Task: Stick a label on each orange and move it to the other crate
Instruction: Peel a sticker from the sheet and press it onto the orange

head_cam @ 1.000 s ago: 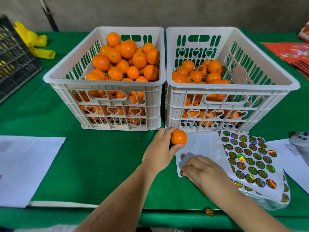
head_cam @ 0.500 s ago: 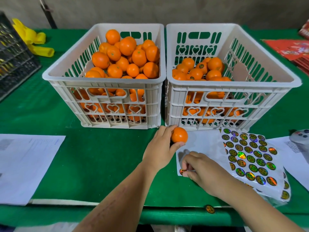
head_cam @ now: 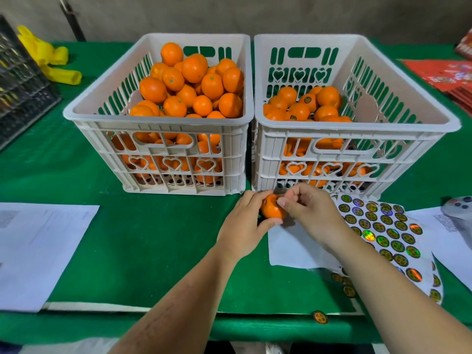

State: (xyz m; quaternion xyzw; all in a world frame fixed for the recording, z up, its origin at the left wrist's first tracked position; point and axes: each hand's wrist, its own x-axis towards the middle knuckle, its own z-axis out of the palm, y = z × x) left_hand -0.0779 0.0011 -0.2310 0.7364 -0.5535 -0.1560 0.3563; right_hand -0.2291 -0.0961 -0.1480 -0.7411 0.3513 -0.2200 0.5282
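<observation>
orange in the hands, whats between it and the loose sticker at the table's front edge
In the head view, between the held orange and the loose sticker: white backing paper, then bare green cloth.

two bare forearms, no sleeves, left hand, right hand, both ungloved

right hand gone from sticker sheet corner — now up at orange, fingertips pressing label onto its top. left hand keeps orange, lifted slightly closer to right crate base.
</observation>
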